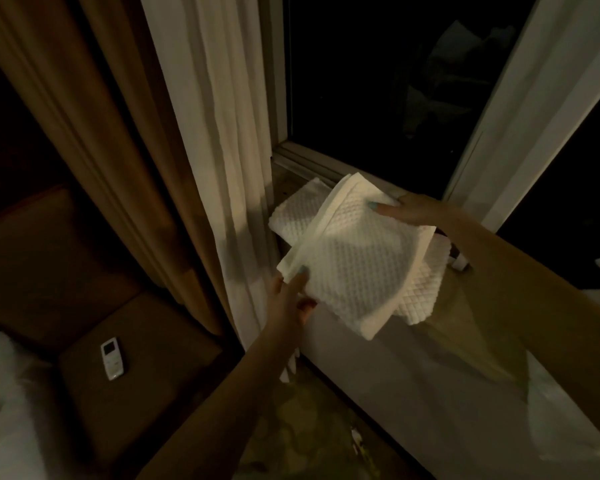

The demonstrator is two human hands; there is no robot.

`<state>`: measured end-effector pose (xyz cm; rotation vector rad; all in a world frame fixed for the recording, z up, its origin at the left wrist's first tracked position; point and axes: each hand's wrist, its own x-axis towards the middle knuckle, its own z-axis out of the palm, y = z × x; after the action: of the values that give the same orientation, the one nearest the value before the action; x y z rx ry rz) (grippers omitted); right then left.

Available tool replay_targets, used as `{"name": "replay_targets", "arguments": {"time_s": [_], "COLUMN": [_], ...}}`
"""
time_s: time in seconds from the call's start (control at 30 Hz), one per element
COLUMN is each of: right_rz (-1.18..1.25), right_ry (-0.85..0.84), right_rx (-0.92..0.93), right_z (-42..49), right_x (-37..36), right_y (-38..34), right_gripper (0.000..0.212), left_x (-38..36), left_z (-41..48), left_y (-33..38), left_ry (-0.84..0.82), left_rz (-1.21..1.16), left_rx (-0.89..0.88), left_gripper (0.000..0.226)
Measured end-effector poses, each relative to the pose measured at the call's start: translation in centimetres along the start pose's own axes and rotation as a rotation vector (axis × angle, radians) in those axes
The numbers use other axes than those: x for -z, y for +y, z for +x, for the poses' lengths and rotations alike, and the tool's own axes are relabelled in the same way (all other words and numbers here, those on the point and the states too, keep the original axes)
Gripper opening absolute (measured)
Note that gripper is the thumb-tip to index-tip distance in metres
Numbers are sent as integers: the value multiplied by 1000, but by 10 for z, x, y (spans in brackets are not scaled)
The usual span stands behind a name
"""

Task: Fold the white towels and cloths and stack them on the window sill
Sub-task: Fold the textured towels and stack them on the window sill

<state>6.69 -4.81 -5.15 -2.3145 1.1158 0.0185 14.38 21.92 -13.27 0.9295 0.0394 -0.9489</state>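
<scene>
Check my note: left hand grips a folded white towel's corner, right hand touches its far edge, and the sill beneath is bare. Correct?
Not bare. The head view shows a second folded towel already lying on the window sill beneath the held towel. The left hand does grip its corner and the right hand touches its far edge.

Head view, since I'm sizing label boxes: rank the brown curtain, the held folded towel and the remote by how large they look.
1. brown curtain, largest, running out of frame.
2. folded towel, gripped by the left hand, with the right hand touching its far edge.
3. remote, smallest by far.
</scene>
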Motion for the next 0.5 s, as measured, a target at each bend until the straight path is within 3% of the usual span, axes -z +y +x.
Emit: {"name": "replay_targets", "arguments": {"time_s": [0.07, 0.13, 0.23, 0.3, 0.4, 0.5], "right_rz": [6, -3, 11, 67, 170, 326], "right_ry": [-6, -35, -41, -71, -104, 9], "right_rx": [0, -21, -44, -28, 1, -19], "right_z": [-8, -6, -8, -18, -32, -46], "right_x": [-2, -5, -3, 3, 12, 22], "right_y": [-1, 0, 1, -1, -1, 0], "right_gripper": [96, 117, 108, 111, 80, 68], "left_x": [7, 11, 10, 7, -1, -21], "left_z": [1, 3, 6, 6, 12, 22], "left_y": [-1, -2, 0, 6, 25, 57], "left_ry": [47, 74, 44, 32, 5, -104], "left_rz": [62, 144, 89, 114, 212, 272], "left_rx": [99, 250, 246, 147, 24, -138], "left_gripper": [23, 47, 66, 53, 43, 32]}}
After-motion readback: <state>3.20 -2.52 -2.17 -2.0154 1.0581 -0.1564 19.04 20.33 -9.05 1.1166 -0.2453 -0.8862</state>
